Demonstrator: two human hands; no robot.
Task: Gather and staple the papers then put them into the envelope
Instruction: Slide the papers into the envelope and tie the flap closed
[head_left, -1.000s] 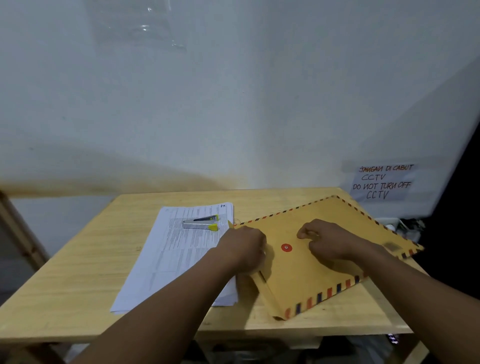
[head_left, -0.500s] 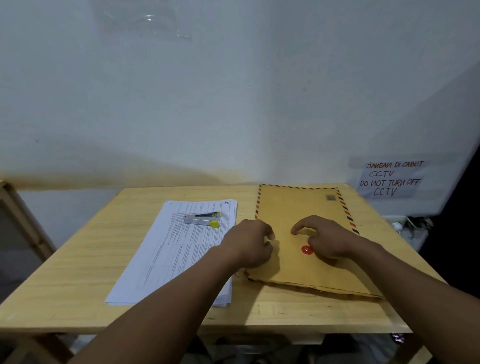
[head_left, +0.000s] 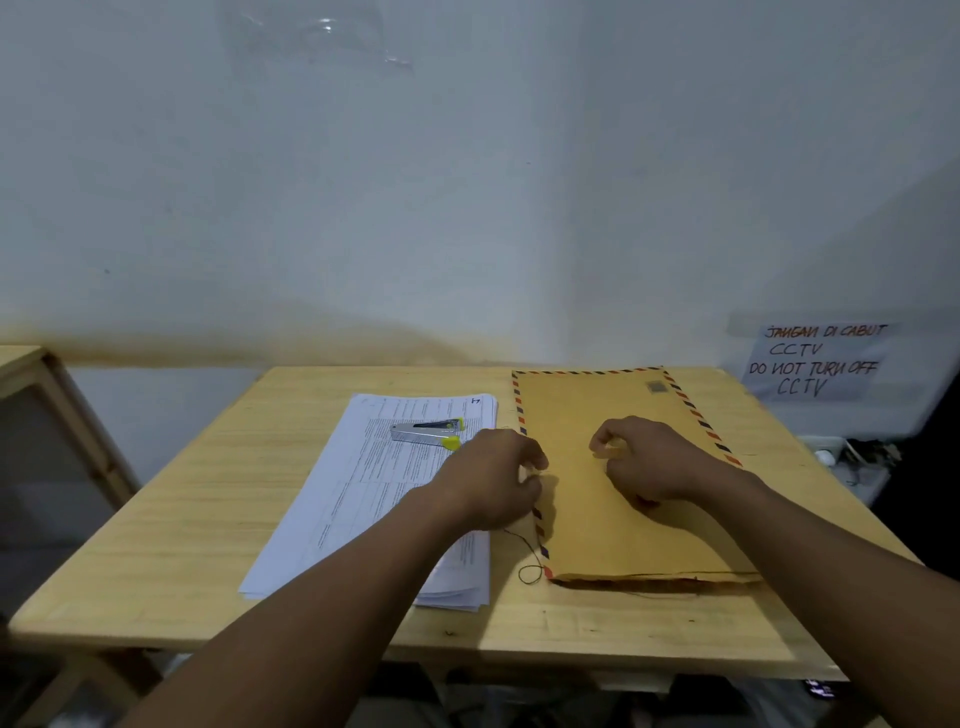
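Note:
A brown envelope with a striped red-and-blue border lies flat on the right half of the wooden table, its open end toward me. My left hand sits at the envelope's left edge with fingers curled. A thin dark string runs out from under it and loops by the near left corner. My right hand rests on the envelope's middle, fingertips pinched together; what they pinch is hidden. A stack of printed papers lies to the left. On it lies a silver stapler with yellow tips.
A white wall stands right behind the table, with a handwritten CCTV note at the right. A wooden frame stands at the left. A white socket with cables sits past the table's right edge.
The envelope has been turned from a slanted position to lie straight, long side pointing away from me. Its red button, visible earlier, is now under my right hand. The string now trails by the near corner.

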